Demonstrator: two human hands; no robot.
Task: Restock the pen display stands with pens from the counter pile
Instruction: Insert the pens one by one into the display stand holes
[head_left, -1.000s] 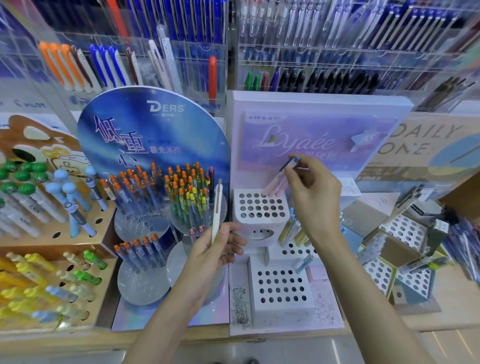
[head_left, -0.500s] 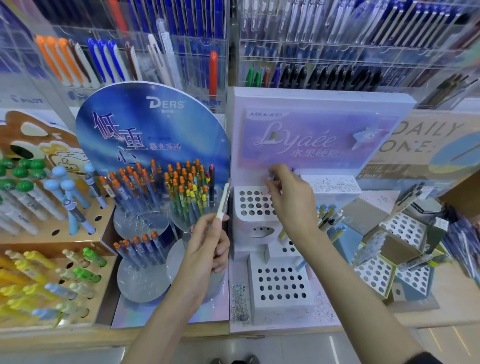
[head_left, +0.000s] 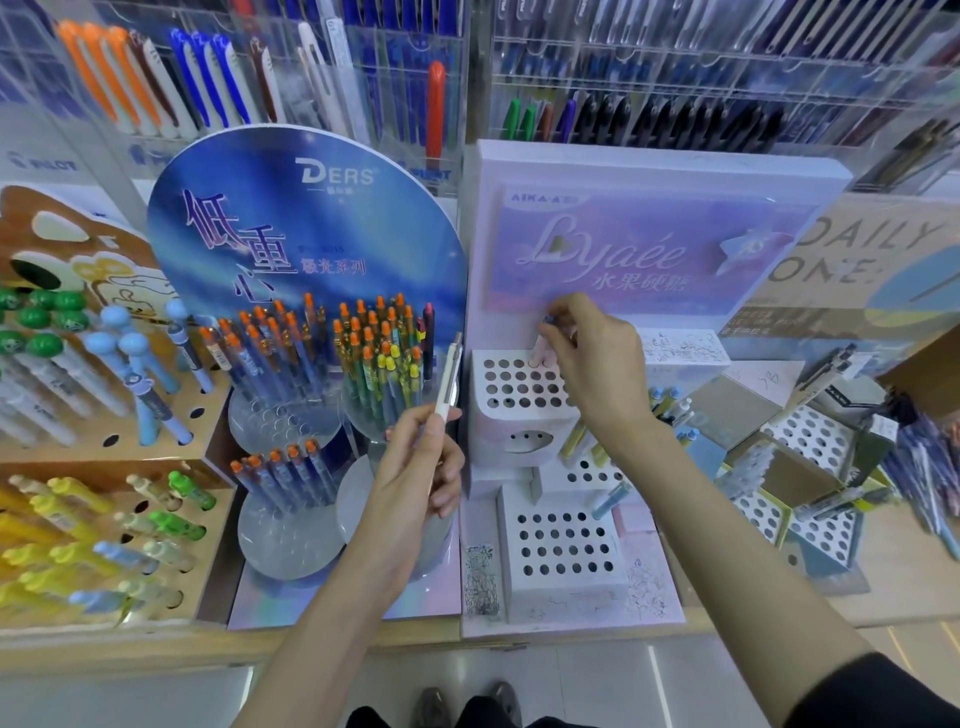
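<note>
Two pens are in play. Left hand (head_left: 415, 478) pinches a white pen (head_left: 448, 382) by its lower end between thumb and curled fingers, upright before the gap between the blue DERS stand (head_left: 291, 228) and the lilac Lyaée stand (head_left: 649, 249). Right hand (head_left: 597, 364) has its fingertips clamped on the top of a pink pen (head_left: 537, 349), whose tip meets a back-row hole of the upper perforated block (head_left: 514, 387). The step in hand looks like seating this pen; whether it is fully down I cannot tell. Next it likely calls for letting go, then lining the white pen straight over a free hole, since a tilted pen could catch on the rim.

From the counter's left edge, a wooden stand (head_left: 78, 457) carries green-topped and blue-topped pens above and yellow, green and pale ones below, with some holes free. Clear DERS cups hold crowded orange-capped pens (head_left: 374, 353). Nearly every hole in the upper block shows empty, and the lower block (head_left: 566, 587) near the counter's front edge holds nothing. Toward the counter's right edge, white perforated trays (head_left: 815, 436) look mostly unfilled, and a blurred heap of pens (head_left: 930, 467) lies beyond, probably the supply pile
</note>
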